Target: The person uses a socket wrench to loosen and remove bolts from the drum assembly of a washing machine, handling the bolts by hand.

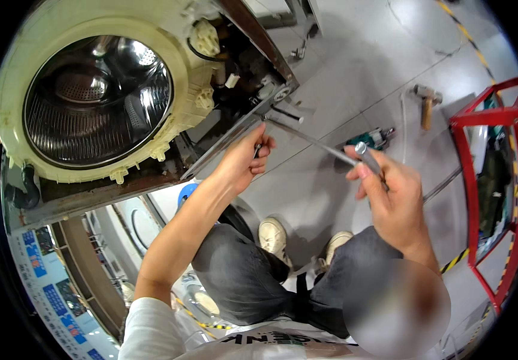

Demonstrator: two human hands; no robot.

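Note:
A washing machine [91, 165] with its front removed stands at the left, its metal drum [97, 102] showing inside a yellowed plastic tub ring [178, 72]. My left hand [248, 157] is at the machine's corner, next to the metal frame bar [226, 144]. Its fingers curl around a small dark piece whose kind I cannot make out. Out to the right, my right hand [391, 186] grips the crosswise handle of a long metal T-handle wrench [316, 143]. The wrench's shaft slants up to the frame corner near my left fingertips; whether its tip touches is unclear.
On the tiled floor lie a green power drill [377, 139] and a hammer [427, 105]. A red metal frame [464, 144] stands at the right. Dark bolt-like foot [287, 114] sticks out from the machine's corner. My shoes [272, 237] are below my hands.

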